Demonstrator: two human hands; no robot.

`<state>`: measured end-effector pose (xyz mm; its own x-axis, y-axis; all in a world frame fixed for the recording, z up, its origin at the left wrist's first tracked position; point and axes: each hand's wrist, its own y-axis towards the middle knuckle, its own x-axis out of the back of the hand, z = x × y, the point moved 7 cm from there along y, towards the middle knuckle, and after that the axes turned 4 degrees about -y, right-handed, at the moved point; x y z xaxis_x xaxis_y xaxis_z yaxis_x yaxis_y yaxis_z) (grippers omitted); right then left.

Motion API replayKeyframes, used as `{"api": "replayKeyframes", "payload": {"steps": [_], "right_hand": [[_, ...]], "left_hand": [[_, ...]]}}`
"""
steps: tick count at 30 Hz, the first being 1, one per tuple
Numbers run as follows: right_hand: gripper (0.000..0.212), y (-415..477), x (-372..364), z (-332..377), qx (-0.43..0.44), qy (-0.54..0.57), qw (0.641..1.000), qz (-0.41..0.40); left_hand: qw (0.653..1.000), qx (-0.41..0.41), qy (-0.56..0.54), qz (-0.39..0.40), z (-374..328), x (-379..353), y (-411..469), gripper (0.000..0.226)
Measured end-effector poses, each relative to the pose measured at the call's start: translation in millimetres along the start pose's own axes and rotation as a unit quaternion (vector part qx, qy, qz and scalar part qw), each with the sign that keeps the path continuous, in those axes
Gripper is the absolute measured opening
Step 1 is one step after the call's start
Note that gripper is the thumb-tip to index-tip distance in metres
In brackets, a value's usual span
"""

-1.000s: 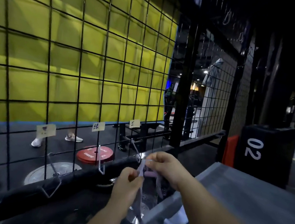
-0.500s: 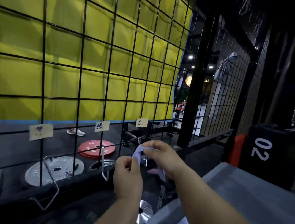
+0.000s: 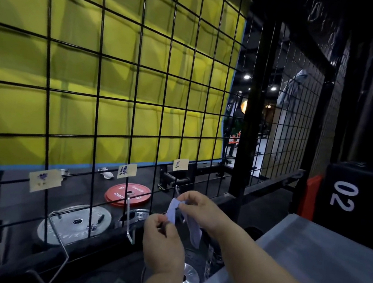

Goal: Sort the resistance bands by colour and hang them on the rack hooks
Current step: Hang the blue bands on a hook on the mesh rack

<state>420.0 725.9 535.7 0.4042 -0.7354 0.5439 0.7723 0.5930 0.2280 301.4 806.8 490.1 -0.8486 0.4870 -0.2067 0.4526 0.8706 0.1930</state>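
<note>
A pale lavender-blue resistance band (image 3: 193, 227) hangs between my two hands in front of a black wire grid rack (image 3: 134, 102). My right hand (image 3: 198, 209) pinches its top end right at the rightmost metal hook (image 3: 177, 190), under a paper label (image 3: 180, 164). My left hand (image 3: 161, 239) pinches the band's lower left edge. Two more metal hooks jut from the grid: a middle hook (image 3: 130, 226) below its label (image 3: 127, 170), and a left hook (image 3: 59, 250) below another label (image 3: 45, 180). Both of those hooks carry nothing.
A grey table (image 3: 320, 270) lies at my right, with a black box marked 02 (image 3: 359, 202) behind it. Beyond the grid, red (image 3: 127, 194) and silver weight plates (image 3: 74, 224) lie on the dark floor. A black post (image 3: 254, 107) bounds the rack's right side.
The view has swung left and closer to the grid. Both hands have kept hold of the band and risen slightly toward the rightmost hook.
</note>
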Motion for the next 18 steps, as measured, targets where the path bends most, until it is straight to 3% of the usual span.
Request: {"api": "replayKeyframes", "payload": {"steps": [9,18], "right_hand": [[0.006,0.7,-4.2,-5.9,-0.023,0.052,0.998,-0.005],[0.01,-16.8,-12.2,-23.6,-0.08,0.178,0.98,-0.03]], "left_hand": [[1.0,0.007,0.003,0.013,13.7,-6.9,4.0,0.013],[0.992,-0.049,0.053,0.108,15.6,-18.2,0.7,0.014]]}}
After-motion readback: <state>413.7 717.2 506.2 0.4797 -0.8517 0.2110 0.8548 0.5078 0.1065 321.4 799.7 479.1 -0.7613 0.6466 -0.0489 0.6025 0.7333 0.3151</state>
